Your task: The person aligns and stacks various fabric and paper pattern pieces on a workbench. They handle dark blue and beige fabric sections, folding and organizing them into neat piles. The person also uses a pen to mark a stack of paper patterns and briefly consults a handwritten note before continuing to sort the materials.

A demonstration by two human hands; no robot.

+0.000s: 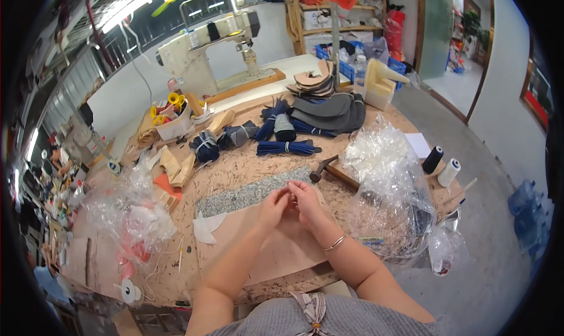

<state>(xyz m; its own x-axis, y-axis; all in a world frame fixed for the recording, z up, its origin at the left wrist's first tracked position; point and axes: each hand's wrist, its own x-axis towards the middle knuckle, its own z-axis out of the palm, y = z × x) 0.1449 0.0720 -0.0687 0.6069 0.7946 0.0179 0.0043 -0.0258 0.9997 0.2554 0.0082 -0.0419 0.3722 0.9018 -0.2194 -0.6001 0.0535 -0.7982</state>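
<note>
My left hand (pixel 275 209) and my right hand (pixel 306 202) meet above the middle of the table, fingertips pinched together. Whatever lies between the fingers is hidden or too small to make out. Beneath them a beige sheet (pixel 276 251) covers the near part of the work surface. Just beyond it lies a grey speckled slab (pixel 244 190), with a white cut piece (pixel 207 228) at its left end. A hammer (pixel 338 174) with a wooden handle rests right of the slab, its head pointing to the far left.
Clear plastic bags (pixel 385 177) heap up on the right, more plastic wrap (pixel 132 209) on the left. Tied dark blue bundles (pixel 285 148) and grey curved pieces (pixel 329 112) lie farther back. Thread cones (pixel 449 172) stand at the right edge. Behind is a sewing machine (pixel 194 59).
</note>
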